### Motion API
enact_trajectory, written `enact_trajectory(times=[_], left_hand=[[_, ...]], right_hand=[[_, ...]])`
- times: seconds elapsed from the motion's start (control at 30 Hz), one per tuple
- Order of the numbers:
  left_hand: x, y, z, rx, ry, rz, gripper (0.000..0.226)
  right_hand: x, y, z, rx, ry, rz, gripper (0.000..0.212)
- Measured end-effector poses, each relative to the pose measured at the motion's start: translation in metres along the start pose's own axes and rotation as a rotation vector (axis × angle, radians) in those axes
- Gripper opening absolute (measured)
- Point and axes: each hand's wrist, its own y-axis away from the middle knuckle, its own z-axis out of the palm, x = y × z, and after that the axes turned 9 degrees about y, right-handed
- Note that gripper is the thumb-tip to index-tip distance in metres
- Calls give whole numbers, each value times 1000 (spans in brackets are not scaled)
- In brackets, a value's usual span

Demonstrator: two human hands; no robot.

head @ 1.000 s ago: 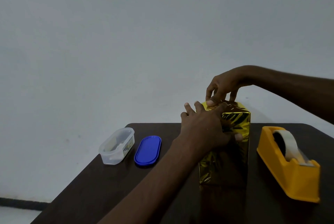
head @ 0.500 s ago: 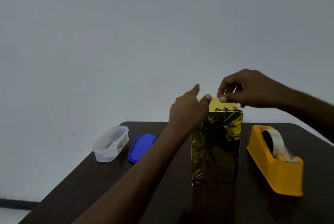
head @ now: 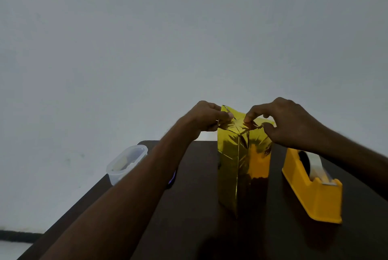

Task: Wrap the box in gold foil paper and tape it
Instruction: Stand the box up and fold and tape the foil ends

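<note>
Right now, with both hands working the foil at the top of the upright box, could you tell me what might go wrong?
1. The gold foil-wrapped box stands tall on the table, and the left hand and right hand pinch only its top folds; a sideways pull could tip it.
2. The crinkled foil might tear at those pinches.
3. Reaching for the tape dispenser frees a hand, so the folds may spring open.

box (head: 243,165) mid-table (head: 189,228) | container (head: 126,163) left | tape dispenser (head: 312,192) right
</note>
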Motion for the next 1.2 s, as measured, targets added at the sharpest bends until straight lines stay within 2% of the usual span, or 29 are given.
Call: enact_trajectory(times=[0.07, 0.17, 0.2, 0.33, 0.4, 0.6, 0.67, 0.7, 0.8, 0.93, 1.0, 1.2], left_hand=[[2, 2, -1, 4, -9, 30, 40], [9, 8, -2, 35, -59, 75, 36], [11, 12, -3, 37, -75, 93, 35], [23, 28, 2, 0, -103, 163, 31], [28, 37, 7, 1, -157, 220, 31], [39, 49, 6, 26, -397, 429, 23], [40, 45, -2, 29, -464, 479, 22], [40, 43, -7, 2, -500, 483, 28], [36, 40, -14, -137, -560, 477, 43], [29, 35, -4, -103, -430, 591, 18], [30, 30, 1, -86, -375, 626, 8], [39, 17, 10, -76, -452, 649, 9]], right_hand=[[0, 1, -1, 27, -37, 16, 40], [-6, 4, -4, 36, -188, 18, 28], [-8, 5, -3, 38, -178, 34, 31], [-22, 11, 12, 58, 144, 124, 70], [-32, 14, 20, 83, 201, 139, 76], [-25, 25, 33, 245, 36, 69, 45], [-16, 28, 34, 248, -54, 49, 42], [-12, 29, 34, 244, -104, 49, 42], [-1, 31, 34, 203, -251, 59, 46], [4, 28, 22, 33, -537, 39, 33], [15, 23, 21, -64, -639, 35, 36], [24, 15, 21, -158, -763, 57, 48]])
